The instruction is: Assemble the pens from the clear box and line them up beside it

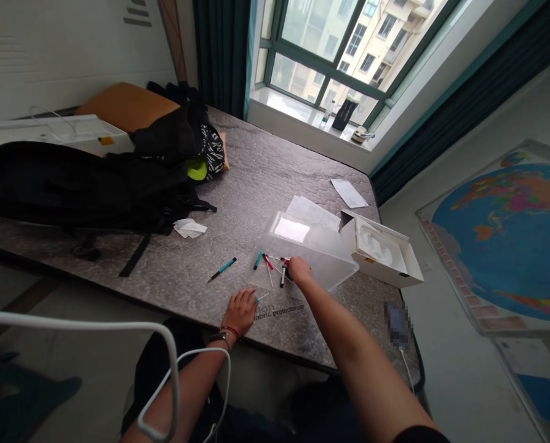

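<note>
My left hand rests at the table's front edge, fingers together around a small screwdriver; its thin shaft and a bit of blue show past the fingers. My right hand reaches down into a clear plastic case, fingers closed and partly hidden, among small screwdrivers. A teal and black one, a red and black one and a white and black one show beside the right hand. Left of the case, another teal and black screwdriver lies on the table.
An open white box stands right of the case. Papers lie behind it. A crumpled tissue and a black backpack are on the left. A white cable crosses in front of my left arm. A pixelated device sits right.
</note>
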Tool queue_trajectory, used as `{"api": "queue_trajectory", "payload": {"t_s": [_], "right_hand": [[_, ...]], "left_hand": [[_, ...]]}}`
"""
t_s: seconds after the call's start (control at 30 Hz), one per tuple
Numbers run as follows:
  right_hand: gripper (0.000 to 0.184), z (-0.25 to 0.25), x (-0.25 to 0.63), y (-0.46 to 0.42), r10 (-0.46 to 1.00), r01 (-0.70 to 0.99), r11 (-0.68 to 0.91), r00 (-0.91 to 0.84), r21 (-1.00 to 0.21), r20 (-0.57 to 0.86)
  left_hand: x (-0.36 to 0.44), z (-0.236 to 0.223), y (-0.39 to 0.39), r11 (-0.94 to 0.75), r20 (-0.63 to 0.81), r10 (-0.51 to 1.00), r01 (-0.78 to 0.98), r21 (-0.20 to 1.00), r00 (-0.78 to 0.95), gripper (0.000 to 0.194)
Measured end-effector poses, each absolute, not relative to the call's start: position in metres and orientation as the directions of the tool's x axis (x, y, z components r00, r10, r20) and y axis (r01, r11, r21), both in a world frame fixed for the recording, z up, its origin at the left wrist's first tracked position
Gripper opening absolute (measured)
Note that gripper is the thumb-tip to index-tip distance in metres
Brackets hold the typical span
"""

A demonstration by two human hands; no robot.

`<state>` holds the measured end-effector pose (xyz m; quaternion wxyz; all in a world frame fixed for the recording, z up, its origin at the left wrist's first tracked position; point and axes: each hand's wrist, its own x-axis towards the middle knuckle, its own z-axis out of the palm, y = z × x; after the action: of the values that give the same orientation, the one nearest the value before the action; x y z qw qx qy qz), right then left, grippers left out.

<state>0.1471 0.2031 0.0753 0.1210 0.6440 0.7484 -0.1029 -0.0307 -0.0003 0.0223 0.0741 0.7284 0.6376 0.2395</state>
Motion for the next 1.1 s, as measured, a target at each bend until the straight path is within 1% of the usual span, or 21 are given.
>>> {"api": "queue_trajectory", "payload": {"t_s": [0.33, 0.5, 0.53, 0.57, 0.6, 0.63, 0.67, 0.7, 0.8, 0.9, 1.0, 1.03, 1.1], "right_hand": [[0.024, 0.071, 0.145, 0.198, 0.927, 0.981, 0.191, -0.194, -0.04, -0.321], [0.025, 0.073, 0.153, 0.197, 0.951, 0.988, 0.138, -0.152, -0.073, -0.271], [0.025, 0.072, 0.156, 0.195, 0.96, 0.988, 0.101, -0.128, -0.117, -0.249], [0.024, 0.071, 0.159, 0.192, 0.968, 0.974, 0.031, -0.086, -0.226, -0.237], [0.022, 0.069, 0.162, 0.186, 0.969, 0.923, -0.065, -0.032, -0.378, -0.244], [0.019, 0.066, 0.165, 0.179, 0.962, 0.826, -0.17, 0.021, -0.537, -0.273], [0.017, 0.063, 0.168, 0.168, 0.946, 0.696, -0.268, 0.061, -0.666, -0.317], [0.016, 0.06, 0.17, 0.156, 0.925, 0.559, -0.351, 0.085, -0.751, -0.369], [0.016, 0.049, 0.173, 0.109, 0.888, 0.369, -0.456, 0.123, -0.81, -0.443], [0.015, 0.042, 0.172, 0.064, 0.848, 0.154, -0.525, 0.179, -0.837, -0.499], [0.018, 0.041, 0.172, 0.035, 0.814, -0.06, -0.534, 0.232, -0.843, -0.532], [0.02, 0.042, 0.172, 0.029, 0.805, -0.126, -0.527, 0.244, -0.841, -0.541], [0.022, 0.045, 0.173, 0.022, 0.79, -0.243, -0.506, 0.255, -0.827, -0.558]], "left_hand": [[-0.031, 0.021, 0.0, -0.171, 0.245, 0.967, 0.895, 0.412, 0.072, 0.024], [-0.03, 0.023, -0.001, -0.17, 0.255, 0.965, 0.897, 0.409, 0.066, 0.022], [-0.03, 0.023, -0.001, -0.17, 0.255, 0.965, 0.897, 0.409, 0.067, 0.022], [-0.03, 0.024, -0.001, -0.17, 0.255, 0.965, 0.897, 0.409, 0.067, 0.022], [-0.029, 0.024, -0.001, -0.171, 0.254, 0.965, 0.896, 0.41, 0.067, 0.022], [-0.029, 0.025, -0.002, -0.171, 0.255, 0.965, 0.895, 0.412, 0.067, 0.022], [-0.029, 0.026, -0.002, -0.172, 0.256, 0.964, 0.894, 0.414, 0.067, 0.021], [-0.029, 0.026, -0.003, -0.172, 0.258, 0.964, 0.893, 0.415, 0.066, 0.021], [-0.03, 0.028, -0.003, -0.178, 0.272, 0.96, 0.886, 0.429, 0.061, 0.02], [-0.029, 0.029, -0.002, -0.164, 0.282, 0.959, 0.852, 0.498, 0.02, 0.021], [-0.018, 0.029, -0.002, -0.07, 0.222, 0.969, 0.747, 0.662, -0.106, 0.026], [-0.011, 0.029, -0.003, -0.04, 0.18, 0.974, 0.68, 0.732, -0.137, 0.029], [0.005, 0.029, -0.005, -0.005, 0.085, 0.987, 0.495, 0.869, -0.14, 0.031]]}}
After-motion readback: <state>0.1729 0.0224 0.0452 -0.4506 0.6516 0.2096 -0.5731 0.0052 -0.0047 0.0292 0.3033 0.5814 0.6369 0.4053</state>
